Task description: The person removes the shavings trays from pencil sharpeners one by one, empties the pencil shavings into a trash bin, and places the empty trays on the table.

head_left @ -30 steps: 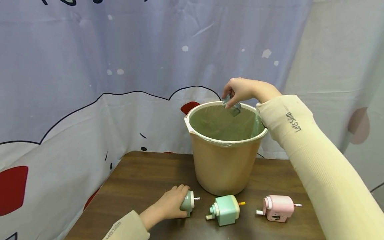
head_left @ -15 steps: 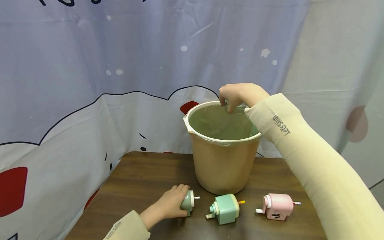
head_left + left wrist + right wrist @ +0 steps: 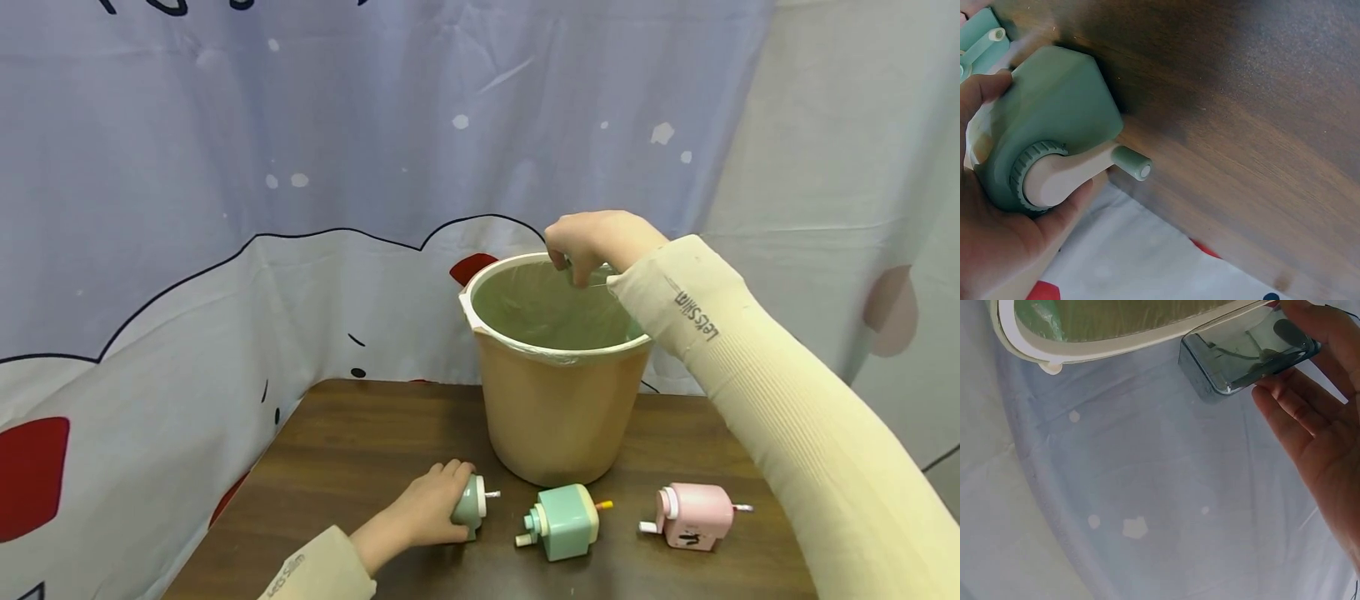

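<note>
Near left on the tabletop [image 3: 360, 433], the left hand [image 3: 422, 510] grips a grey-green sharpener [image 3: 468, 507] from its left side. Farther right, the right hand [image 3: 603, 237] holds a transparent box [image 3: 1241, 356] in its fingers, at the bucket's [image 3: 558, 408] mouth.

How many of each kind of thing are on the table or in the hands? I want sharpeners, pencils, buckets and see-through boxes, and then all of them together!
Sharpeners: 3 (grey-green sharpener, mint sharpener, pink sharpener)
Pencils: 3, one poking out of each sharpener
Buckets: 1 (tan bucket)
See-through boxes: 1 (clear box, in the right hand)
Total: 8
</note>
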`<state>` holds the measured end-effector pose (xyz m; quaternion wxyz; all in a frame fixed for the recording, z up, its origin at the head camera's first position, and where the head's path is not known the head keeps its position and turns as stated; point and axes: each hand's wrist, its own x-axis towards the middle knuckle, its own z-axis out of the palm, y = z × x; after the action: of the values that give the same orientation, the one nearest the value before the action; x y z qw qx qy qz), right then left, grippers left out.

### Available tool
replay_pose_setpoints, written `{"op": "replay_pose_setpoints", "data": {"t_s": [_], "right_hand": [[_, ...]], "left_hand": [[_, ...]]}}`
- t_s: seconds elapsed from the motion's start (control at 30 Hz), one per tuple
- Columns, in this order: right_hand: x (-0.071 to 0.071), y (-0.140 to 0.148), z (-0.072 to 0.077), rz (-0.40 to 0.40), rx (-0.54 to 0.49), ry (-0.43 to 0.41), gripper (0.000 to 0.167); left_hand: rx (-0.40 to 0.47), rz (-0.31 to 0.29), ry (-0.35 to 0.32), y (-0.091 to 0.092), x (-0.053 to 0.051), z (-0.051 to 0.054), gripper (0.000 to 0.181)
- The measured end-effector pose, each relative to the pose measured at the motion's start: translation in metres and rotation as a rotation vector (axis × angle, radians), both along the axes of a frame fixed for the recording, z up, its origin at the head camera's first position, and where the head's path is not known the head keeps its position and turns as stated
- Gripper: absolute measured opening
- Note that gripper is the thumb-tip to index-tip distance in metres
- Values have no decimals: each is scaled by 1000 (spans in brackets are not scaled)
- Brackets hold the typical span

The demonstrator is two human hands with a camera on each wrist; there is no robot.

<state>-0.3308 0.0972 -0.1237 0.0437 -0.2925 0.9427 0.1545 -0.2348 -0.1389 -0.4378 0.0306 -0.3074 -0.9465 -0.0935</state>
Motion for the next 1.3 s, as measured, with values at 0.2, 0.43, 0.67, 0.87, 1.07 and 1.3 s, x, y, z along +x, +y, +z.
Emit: {"op": "replay_pose_setpoints", "data": {"t_s": [0.2,0.43,0.67,0.87,1.07,1.3], "right_hand": [[3,-3,-2,9,-40,-14,36],[4,-8,0,32,-79,12,36],[-2,-5,-7,125,-175,25,35],[-8,0,-10,120,-234,28,35],[-10,1,-12,149,-247,-2,38],[-13,4,-22,207,-288,6,40]], "left_hand": [[-7,12,-23,-4,1,0,70],[1,15,-26,-7,1,1,70],[4,16,-8,-7,0,-2,71],[6,12,-3,-5,0,-2,71],[0,19,-8,-4,-1,-1,71],[-4,24,-24,-6,4,-1,72]]}}
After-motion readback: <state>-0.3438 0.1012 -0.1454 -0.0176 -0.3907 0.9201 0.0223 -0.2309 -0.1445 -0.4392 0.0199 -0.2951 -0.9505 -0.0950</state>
